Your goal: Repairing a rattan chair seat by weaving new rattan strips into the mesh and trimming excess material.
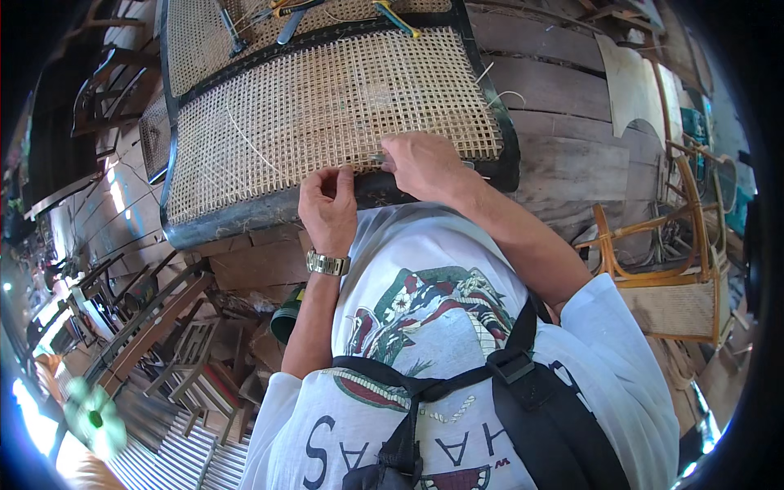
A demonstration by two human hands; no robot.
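Observation:
In front of me lies a woven cane panel (327,106) in a black wooden frame (245,222). My left hand (327,204) rests at the near edge of the weave, thumb and fingers pinched together; what they hold, if anything, is too small to name. Just to its right, my right hand (423,165) is closed over the near edge of the weave around a slim metal tool (468,164), mostly hidden in the palm. A loose pale cane strand (247,139) lies across the weave at the left, and more strand ends (508,96) stick out at the right edge.
On the panel's far part lie a tool with a yellow-and-blue handle (396,18), a dark-handled tool (232,33) and a flat-bladed tool (291,26). A rattan chair (694,245) stands at the right. Wooden chair frames (196,351) crowd the lower left, near a blurred green fan (95,418).

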